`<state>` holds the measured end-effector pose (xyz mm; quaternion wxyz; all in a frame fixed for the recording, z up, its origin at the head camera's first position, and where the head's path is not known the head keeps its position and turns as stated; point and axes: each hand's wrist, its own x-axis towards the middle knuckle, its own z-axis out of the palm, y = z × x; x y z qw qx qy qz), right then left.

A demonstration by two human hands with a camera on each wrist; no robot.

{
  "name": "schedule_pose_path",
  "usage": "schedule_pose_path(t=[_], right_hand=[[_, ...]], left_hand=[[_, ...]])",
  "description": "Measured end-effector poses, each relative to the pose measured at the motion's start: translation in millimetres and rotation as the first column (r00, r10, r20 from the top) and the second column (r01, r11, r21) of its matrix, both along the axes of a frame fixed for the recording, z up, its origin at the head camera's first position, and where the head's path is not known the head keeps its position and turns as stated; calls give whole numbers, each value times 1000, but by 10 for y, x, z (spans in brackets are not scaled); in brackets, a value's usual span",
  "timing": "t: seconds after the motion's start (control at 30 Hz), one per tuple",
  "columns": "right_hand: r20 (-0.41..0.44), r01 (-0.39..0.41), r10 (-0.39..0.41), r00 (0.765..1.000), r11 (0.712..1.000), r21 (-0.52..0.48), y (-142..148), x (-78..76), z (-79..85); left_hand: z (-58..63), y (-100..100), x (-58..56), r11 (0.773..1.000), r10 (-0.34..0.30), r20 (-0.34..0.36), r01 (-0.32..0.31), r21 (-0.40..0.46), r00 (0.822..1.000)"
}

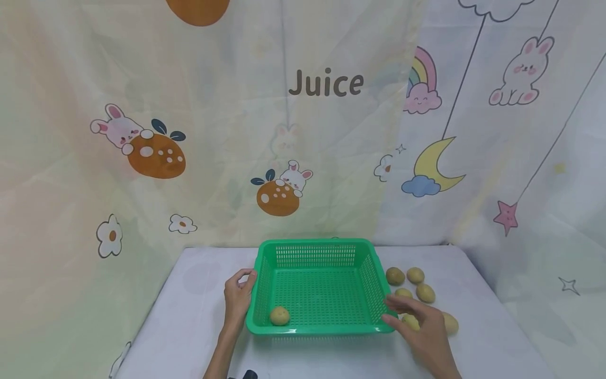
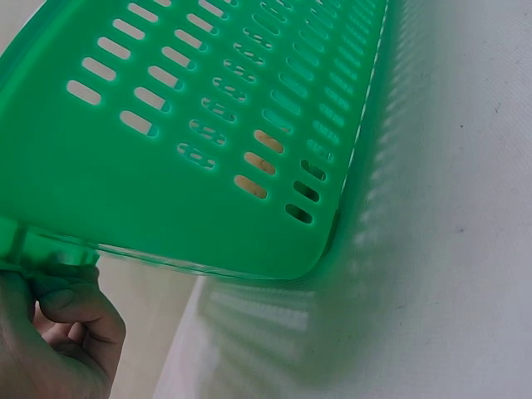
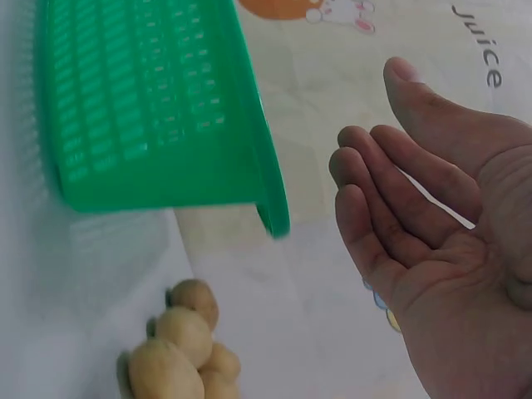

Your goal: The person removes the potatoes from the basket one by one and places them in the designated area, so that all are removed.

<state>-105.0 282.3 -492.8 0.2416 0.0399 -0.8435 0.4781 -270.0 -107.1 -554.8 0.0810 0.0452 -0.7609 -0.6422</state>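
A green plastic basket point(image 1: 314, 297) with slotted walls stands on the table, and one potato point(image 1: 280, 316) lies in its front left corner. My left hand point(image 1: 239, 300) holds the basket's left rim; in the left wrist view its fingers point(image 2: 79, 312) curl up under that rim. Beside the front right corner is my right hand point(image 1: 423, 329), its thumb and fingers spread apart with nothing between them. The right wrist view shows this hand point(image 3: 440, 224) apart from the basket wall point(image 3: 166, 125), palm visible.
Several potatoes point(image 1: 425, 293) lie loose on the white table point(image 1: 199, 305) to the right of the basket, some partly hidden behind my right hand. A printed curtain point(image 1: 227, 131) hangs behind the table. A small dark object point(image 1: 250, 374) shows at the bottom edge.
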Motion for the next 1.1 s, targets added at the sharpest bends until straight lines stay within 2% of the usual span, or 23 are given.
schedule_pose_path(t=[0.13, 0.27, 0.43, 0.63, 0.83, 1.1], right_hand=[[-26, -29, 29, 999, 1000, 4, -118, -100, 14], [-19, -54, 55, 998, 997, 49, -189, -222, 4], [63, -97, 94, 994, 995, 38, -305, -362, 18], [172, -149, 153, 973, 988, -38, -482, -498, 43], [214, -177, 179, 960, 984, -30, -656, -619, 29], [213, -239, 238, 947, 971, -25, -858, -711, 15]], left_hand=[[7, 3, 4, 1000, 5, -2, -5, 1, 1000], [10, 9, 20, 1000, 9, -9, -9, -7, 1000], [0, 12, 16, 1000, 15, -17, -16, -5, 1000], [1, 8, 9, 1000, 16, -7, -16, -5, 1000], [2, 3, 4, 1000, 12, 4, -12, -2, 1000], [-9, -4, -5, 1000, 12, 8, -12, 4, 1000]])
